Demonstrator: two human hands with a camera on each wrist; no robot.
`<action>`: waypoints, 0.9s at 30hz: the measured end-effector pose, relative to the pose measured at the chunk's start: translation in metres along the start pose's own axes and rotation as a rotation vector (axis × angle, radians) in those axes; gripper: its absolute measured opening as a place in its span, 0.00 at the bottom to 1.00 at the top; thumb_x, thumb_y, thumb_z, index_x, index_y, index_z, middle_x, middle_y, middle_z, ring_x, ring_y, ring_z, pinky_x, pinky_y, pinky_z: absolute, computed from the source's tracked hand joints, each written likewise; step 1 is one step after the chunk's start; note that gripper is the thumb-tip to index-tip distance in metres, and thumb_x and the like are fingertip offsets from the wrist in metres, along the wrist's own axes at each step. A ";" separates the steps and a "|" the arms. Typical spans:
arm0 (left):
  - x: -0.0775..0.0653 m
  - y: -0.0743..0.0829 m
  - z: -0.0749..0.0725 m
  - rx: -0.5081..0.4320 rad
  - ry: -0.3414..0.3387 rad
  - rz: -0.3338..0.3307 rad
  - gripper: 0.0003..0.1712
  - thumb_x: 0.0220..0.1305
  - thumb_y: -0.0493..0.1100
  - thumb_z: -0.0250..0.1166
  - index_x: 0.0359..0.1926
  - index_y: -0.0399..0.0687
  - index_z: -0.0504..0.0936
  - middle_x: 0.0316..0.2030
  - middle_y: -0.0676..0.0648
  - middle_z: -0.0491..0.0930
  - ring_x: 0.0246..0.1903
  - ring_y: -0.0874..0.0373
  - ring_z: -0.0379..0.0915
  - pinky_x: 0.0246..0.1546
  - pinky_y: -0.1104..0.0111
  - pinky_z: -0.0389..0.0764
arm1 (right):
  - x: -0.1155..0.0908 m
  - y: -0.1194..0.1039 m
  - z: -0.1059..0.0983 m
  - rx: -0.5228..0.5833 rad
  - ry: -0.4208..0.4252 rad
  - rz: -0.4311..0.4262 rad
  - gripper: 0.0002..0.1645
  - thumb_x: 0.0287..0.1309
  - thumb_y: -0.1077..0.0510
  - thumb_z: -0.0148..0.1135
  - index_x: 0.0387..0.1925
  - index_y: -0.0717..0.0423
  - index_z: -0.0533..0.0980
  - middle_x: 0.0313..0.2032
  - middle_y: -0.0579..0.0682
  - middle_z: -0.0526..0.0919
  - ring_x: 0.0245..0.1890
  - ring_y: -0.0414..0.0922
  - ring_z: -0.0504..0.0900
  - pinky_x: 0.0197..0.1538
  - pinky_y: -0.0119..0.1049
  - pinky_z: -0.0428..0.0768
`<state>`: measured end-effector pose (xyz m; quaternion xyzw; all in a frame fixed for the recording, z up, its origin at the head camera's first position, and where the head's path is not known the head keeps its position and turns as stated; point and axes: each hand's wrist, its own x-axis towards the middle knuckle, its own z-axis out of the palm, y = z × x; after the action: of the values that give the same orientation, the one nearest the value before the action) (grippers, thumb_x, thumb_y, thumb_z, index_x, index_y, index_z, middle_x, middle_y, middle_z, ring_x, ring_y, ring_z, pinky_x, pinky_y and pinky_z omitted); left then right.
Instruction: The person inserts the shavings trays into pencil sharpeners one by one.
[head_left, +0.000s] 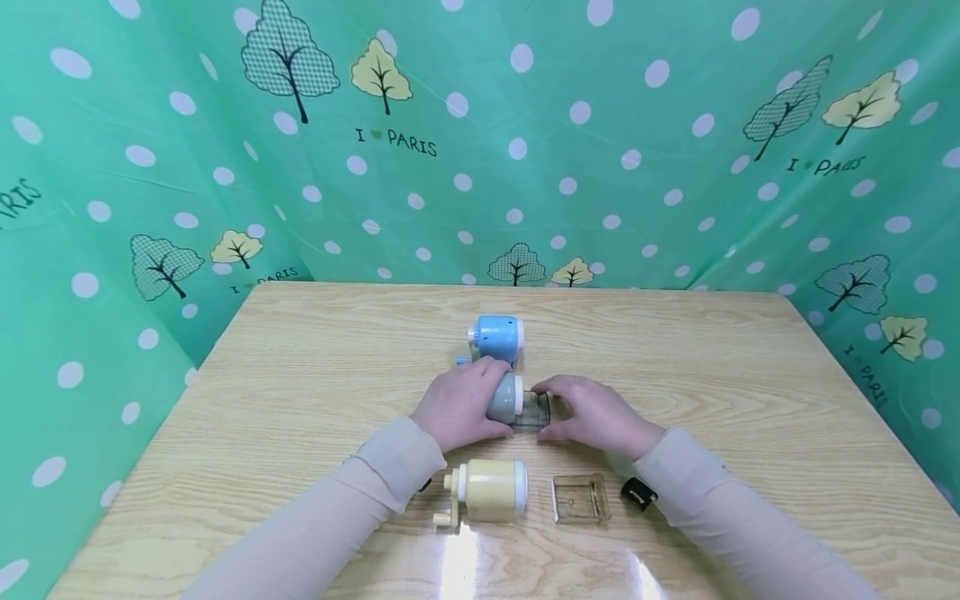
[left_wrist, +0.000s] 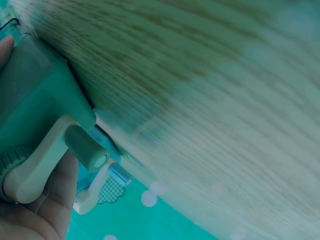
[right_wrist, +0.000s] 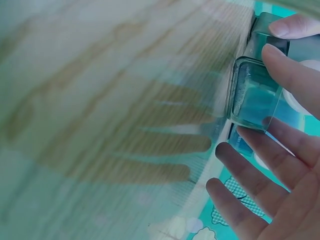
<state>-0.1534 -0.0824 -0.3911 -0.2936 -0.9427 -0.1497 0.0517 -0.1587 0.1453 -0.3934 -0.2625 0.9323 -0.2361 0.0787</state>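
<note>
A grey-green crank pencil sharpener (head_left: 504,398) lies near the middle of the table, gripped round its body by my left hand (head_left: 462,404). Its crank handle (left_wrist: 87,147) shows close up in the left wrist view. From its right end sticks out a clear smoky shavings drawer (head_left: 534,411). My right hand (head_left: 596,414) holds this drawer between thumb and fingertips, with the thumb (right_wrist: 287,75) on one side of it. The other fingers spread out loosely in the right wrist view. Part of the sharpener is hidden behind my left fingers.
A blue crank sharpener (head_left: 498,335) stands just beyond my left hand. Nearer the front are a cream-yellow crank sharpener (head_left: 491,487) and, to its right, a clear brownish shavings drawer (head_left: 579,500). A green patterned curtain (head_left: 480,150) hangs behind the wooden table (head_left: 315,350).
</note>
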 end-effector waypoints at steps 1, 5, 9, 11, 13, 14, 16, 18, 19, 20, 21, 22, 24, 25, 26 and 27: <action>0.000 0.000 0.000 0.001 0.001 0.002 0.43 0.45 0.60 0.76 0.59 0.44 0.75 0.50 0.47 0.80 0.41 0.52 0.78 0.40 0.58 0.83 | 0.000 0.000 0.000 0.001 0.000 0.003 0.40 0.45 0.45 0.76 0.60 0.59 0.79 0.57 0.55 0.84 0.57 0.55 0.80 0.61 0.54 0.76; 0.000 0.000 0.000 0.004 0.005 0.008 0.43 0.45 0.60 0.76 0.59 0.44 0.75 0.50 0.46 0.80 0.41 0.52 0.78 0.40 0.58 0.83 | 0.001 -0.001 0.000 0.001 0.001 0.004 0.41 0.45 0.44 0.75 0.60 0.59 0.79 0.57 0.55 0.84 0.56 0.54 0.81 0.60 0.54 0.76; -0.001 0.000 0.000 0.003 0.006 0.009 0.43 0.45 0.60 0.76 0.59 0.44 0.75 0.50 0.46 0.80 0.41 0.52 0.78 0.40 0.57 0.83 | 0.002 -0.001 0.000 0.002 0.003 -0.004 0.41 0.45 0.45 0.76 0.60 0.59 0.79 0.57 0.56 0.84 0.57 0.55 0.80 0.61 0.54 0.76; -0.001 0.000 -0.001 0.002 0.005 0.008 0.43 0.46 0.60 0.76 0.59 0.44 0.75 0.50 0.46 0.80 0.41 0.52 0.78 0.40 0.57 0.83 | 0.002 -0.001 0.000 0.003 0.003 -0.006 0.40 0.45 0.45 0.76 0.60 0.59 0.79 0.57 0.56 0.84 0.57 0.55 0.80 0.61 0.54 0.76; -0.001 0.000 -0.001 0.003 0.003 0.009 0.43 0.46 0.60 0.76 0.59 0.44 0.75 0.50 0.46 0.80 0.42 0.52 0.78 0.41 0.58 0.83 | 0.003 -0.002 -0.001 0.003 0.002 -0.010 0.40 0.45 0.45 0.76 0.60 0.59 0.79 0.58 0.56 0.84 0.58 0.55 0.80 0.61 0.54 0.76; -0.001 0.000 -0.001 0.004 0.002 0.010 0.43 0.46 0.60 0.76 0.59 0.44 0.75 0.50 0.46 0.80 0.42 0.52 0.78 0.41 0.58 0.83 | 0.003 -0.002 -0.001 0.002 0.002 -0.012 0.40 0.45 0.46 0.76 0.60 0.59 0.79 0.58 0.56 0.84 0.58 0.55 0.80 0.61 0.54 0.76; -0.001 0.000 -0.001 0.004 0.000 0.010 0.43 0.46 0.60 0.76 0.60 0.44 0.75 0.51 0.46 0.80 0.42 0.52 0.78 0.42 0.58 0.83 | 0.004 -0.002 -0.001 0.002 0.003 -0.018 0.40 0.45 0.46 0.76 0.60 0.59 0.80 0.57 0.56 0.84 0.58 0.55 0.80 0.61 0.54 0.76; -0.001 0.000 0.000 0.005 -0.001 0.009 0.43 0.46 0.60 0.76 0.60 0.44 0.75 0.51 0.46 0.80 0.43 0.52 0.78 0.42 0.58 0.83 | 0.004 -0.003 -0.001 0.001 0.004 -0.024 0.40 0.45 0.46 0.76 0.60 0.59 0.80 0.57 0.56 0.84 0.58 0.55 0.80 0.61 0.54 0.76; -0.001 0.000 0.000 0.005 -0.001 0.008 0.43 0.46 0.60 0.76 0.60 0.44 0.75 0.51 0.46 0.80 0.43 0.52 0.78 0.42 0.58 0.83 | 0.005 -0.003 -0.001 0.000 0.004 -0.026 0.40 0.45 0.46 0.76 0.60 0.59 0.80 0.57 0.56 0.84 0.58 0.55 0.80 0.61 0.54 0.76; -0.001 0.000 0.000 0.005 -0.001 0.008 0.43 0.46 0.60 0.76 0.60 0.44 0.75 0.51 0.46 0.80 0.43 0.52 0.78 0.42 0.58 0.83 | 0.005 -0.004 -0.001 -0.001 0.004 -0.028 0.40 0.45 0.46 0.76 0.60 0.59 0.80 0.57 0.56 0.84 0.58 0.55 0.80 0.61 0.54 0.76; 0.000 0.000 0.000 0.005 -0.001 0.007 0.43 0.46 0.60 0.76 0.60 0.44 0.75 0.51 0.46 0.80 0.43 0.52 0.78 0.42 0.58 0.83 | 0.006 -0.004 -0.001 -0.002 0.003 -0.028 0.40 0.45 0.46 0.76 0.60 0.59 0.80 0.57 0.55 0.84 0.58 0.55 0.80 0.61 0.54 0.76; 0.000 0.000 0.001 0.007 -0.001 0.006 0.43 0.46 0.61 0.75 0.60 0.44 0.75 0.51 0.46 0.80 0.43 0.52 0.78 0.42 0.58 0.83 | 0.006 -0.005 -0.001 -0.002 0.002 -0.028 0.40 0.45 0.46 0.76 0.60 0.59 0.80 0.57 0.55 0.84 0.58 0.55 0.81 0.61 0.54 0.76; 0.000 -0.001 0.001 0.008 0.001 0.007 0.43 0.46 0.61 0.75 0.60 0.44 0.75 0.51 0.46 0.80 0.43 0.52 0.78 0.42 0.58 0.83 | 0.007 -0.006 -0.001 -0.002 0.000 -0.025 0.40 0.44 0.46 0.76 0.60 0.59 0.80 0.57 0.55 0.84 0.57 0.55 0.81 0.60 0.54 0.76; 0.000 -0.001 0.002 0.009 0.002 0.007 0.43 0.46 0.61 0.75 0.60 0.44 0.75 0.51 0.46 0.80 0.43 0.52 0.78 0.42 0.58 0.83 | 0.008 -0.006 -0.001 -0.001 -0.001 -0.025 0.40 0.44 0.46 0.76 0.60 0.59 0.80 0.57 0.55 0.84 0.57 0.55 0.81 0.60 0.54 0.77; 0.000 -0.001 0.002 0.010 0.004 0.009 0.43 0.46 0.60 0.76 0.60 0.44 0.75 0.51 0.46 0.80 0.43 0.53 0.78 0.42 0.58 0.83 | 0.008 -0.007 -0.001 0.000 -0.001 -0.024 0.40 0.44 0.46 0.76 0.60 0.59 0.80 0.57 0.55 0.84 0.57 0.54 0.81 0.60 0.53 0.77; 0.000 -0.001 0.002 0.011 0.006 0.010 0.43 0.46 0.60 0.76 0.60 0.44 0.75 0.51 0.46 0.80 0.42 0.53 0.78 0.42 0.58 0.83 | 0.009 -0.008 0.000 -0.001 0.000 -0.024 0.40 0.44 0.46 0.77 0.59 0.59 0.81 0.56 0.55 0.85 0.57 0.54 0.81 0.60 0.53 0.77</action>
<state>-0.1540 -0.0824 -0.3931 -0.2974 -0.9419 -0.1452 0.0567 -0.1629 0.1352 -0.3896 -0.2739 0.9291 -0.2366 0.0758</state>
